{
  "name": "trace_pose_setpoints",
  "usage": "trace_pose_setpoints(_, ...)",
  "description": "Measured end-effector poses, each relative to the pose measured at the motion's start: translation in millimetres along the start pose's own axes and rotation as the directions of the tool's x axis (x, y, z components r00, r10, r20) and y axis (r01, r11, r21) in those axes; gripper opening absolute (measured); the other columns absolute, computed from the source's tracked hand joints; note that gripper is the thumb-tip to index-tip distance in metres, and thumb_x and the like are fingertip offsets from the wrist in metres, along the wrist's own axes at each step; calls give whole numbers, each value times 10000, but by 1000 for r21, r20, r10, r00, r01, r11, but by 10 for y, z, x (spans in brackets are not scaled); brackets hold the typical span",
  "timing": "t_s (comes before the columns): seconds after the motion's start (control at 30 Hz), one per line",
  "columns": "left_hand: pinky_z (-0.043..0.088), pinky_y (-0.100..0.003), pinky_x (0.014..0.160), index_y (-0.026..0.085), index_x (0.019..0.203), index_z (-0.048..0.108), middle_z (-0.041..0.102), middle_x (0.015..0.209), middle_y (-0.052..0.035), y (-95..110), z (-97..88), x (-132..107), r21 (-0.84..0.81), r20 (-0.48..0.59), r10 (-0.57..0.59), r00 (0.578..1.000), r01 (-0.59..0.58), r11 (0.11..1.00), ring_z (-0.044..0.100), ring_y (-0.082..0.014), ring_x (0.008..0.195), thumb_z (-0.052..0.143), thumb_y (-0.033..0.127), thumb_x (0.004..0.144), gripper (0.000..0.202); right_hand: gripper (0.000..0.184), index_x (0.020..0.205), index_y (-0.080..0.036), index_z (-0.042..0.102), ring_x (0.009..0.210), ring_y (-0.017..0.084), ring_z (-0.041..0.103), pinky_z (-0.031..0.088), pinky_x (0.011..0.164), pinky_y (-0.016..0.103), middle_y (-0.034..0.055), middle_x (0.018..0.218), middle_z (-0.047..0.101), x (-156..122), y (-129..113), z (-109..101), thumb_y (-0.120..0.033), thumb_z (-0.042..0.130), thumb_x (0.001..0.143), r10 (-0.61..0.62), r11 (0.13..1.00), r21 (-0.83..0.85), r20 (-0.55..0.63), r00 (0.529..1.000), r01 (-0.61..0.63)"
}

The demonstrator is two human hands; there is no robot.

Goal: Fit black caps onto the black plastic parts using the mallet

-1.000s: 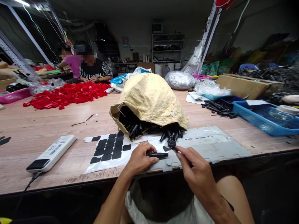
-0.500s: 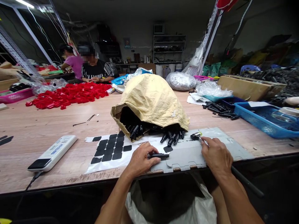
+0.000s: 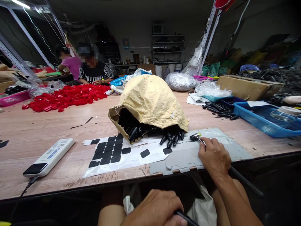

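Note:
My right hand [image 3: 214, 155] rests on the grey metal sheet [image 3: 185, 157] at the table's front edge, closed round the handle of a small hammer [image 3: 195, 137] whose head lies on the sheet. My left hand [image 3: 155, 208] is below the table edge over a white plastic bag [image 3: 199, 212], closed on a thin black part [image 3: 185, 217]. Behind the sheet a yellow woven sack [image 3: 150, 100] lies on its side, black plastic parts [image 3: 170, 139] spilling from its mouth. A white sheet of black square pads [image 3: 109, 152] lies to the left.
A white remote-like device [image 3: 48, 157] with a cable lies at the left. Red parts [image 3: 63, 97] are heaped at the back left, where two people sit. A blue tray [image 3: 263, 121], loose black parts [image 3: 219, 108] and a cardboard box [image 3: 249, 86] stand at the right.
My left hand has dropped from the table edge to below it, carrying the black part toward the bag. My right hand moved right and has kept hold of the hammer since half a second ago.

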State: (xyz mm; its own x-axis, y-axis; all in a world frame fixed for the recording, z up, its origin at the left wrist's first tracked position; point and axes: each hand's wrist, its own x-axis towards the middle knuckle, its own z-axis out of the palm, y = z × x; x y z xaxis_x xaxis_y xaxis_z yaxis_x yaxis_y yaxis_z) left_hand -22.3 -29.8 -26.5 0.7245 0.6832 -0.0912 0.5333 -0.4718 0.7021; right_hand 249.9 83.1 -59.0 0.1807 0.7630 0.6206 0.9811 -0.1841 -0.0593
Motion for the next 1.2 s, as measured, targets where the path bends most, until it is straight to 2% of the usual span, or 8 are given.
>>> trace_pose_setpoints(0.13,561,-415,842,163,1028,766,775,1062,-160,-276,481,183,304,236,-413,879,337,891,743,-352,988,691,290,845,235,244,1134,-219,730,798,202,480,238,671,320,63,924,636,-3,-5,-5,-265,551,974,-1,1000,2,5,1000,1)
trace_pose_setpoints(0.27,566,-489,853,56,1231,720,747,1113,-277,-470,827,336,507,377,-603,703,387,770,708,-417,1105,550,78,875,395,244,1135,-215,728,801,200,484,237,676,320,65,927,632,-6,2,0,-266,549,976,-8,1000,10,1,1000,8)
trace_pose_setpoints(0.4,562,-513,814,65,1266,702,749,1091,-286,-454,879,295,499,375,-537,755,324,804,720,-429,1074,445,6,878,469,249,1138,-213,725,801,201,482,239,680,322,65,921,628,-10,8,14,-264,541,979,-10,1000,9,-6,1000,10)
trace_pose_setpoints(0.53,551,-411,739,195,1115,771,792,1038,-167,-191,420,222,294,366,-303,880,200,935,761,-369,946,594,195,898,280,247,1136,-209,725,799,199,482,241,681,324,67,919,626,-11,4,12,-256,545,974,-13,1000,8,-8,1000,13)
trace_pose_setpoints(0.67,471,-275,669,303,972,750,789,884,8,113,-296,401,38,-3,-133,991,133,990,732,-214,812,681,407,883,153,246,1140,-217,724,809,205,489,253,685,329,64,922,627,-10,-3,-1,-260,545,975,-18,1000,-1,-9,1000,18)
trace_pose_setpoints(0.83,415,-317,662,224,885,674,762,883,-66,44,-759,1055,22,-619,-362,697,476,879,700,-253,827,505,637,942,450,238,1132,-224,724,805,204,491,253,678,330,60,927,631,-8,-5,6,-257,554,969,-5,1000,3,-3,1000,5)
trace_pose_setpoints(1.0,436,-362,716,201,963,685,766,948,-141,-132,-762,1462,53,-700,-462,545,684,728,719,-343,924,597,591,883,408,231,1127,-221,727,798,193,487,250,686,324,58,924,630,-4,-16,-2,-253,573,958,-4,1000,23,-14,1000,4)
trace_pose_setpoints(1.2,367,-321,663,233,883,673,754,869,-77,-154,-804,1239,72,-698,-431,572,655,752,702,-276,857,563,461,926,256,237,1127,-224,731,805,198,492,257,692,324,58,925,636,0,-33,-31,-256,568,959,0,1000,15,-7,1000,0)
